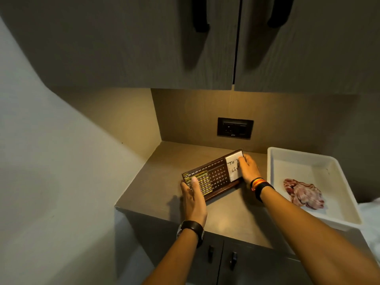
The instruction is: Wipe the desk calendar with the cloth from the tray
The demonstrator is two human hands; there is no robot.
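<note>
You had the desk calendar (213,175) on the surface (236,212), left hand (193,199) and right hand (247,169) with fingers clasping its ends; best steady it one-handed and fetch the cloth (303,193) lying in the tray (333,161).

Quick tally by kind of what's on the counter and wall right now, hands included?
Desk calendar: 1
Tray: 1
Cloth, lying in the tray: 1
Wall socket: 1
Hands on the calendar, left hand and right hand: 2
Total: 6
</note>
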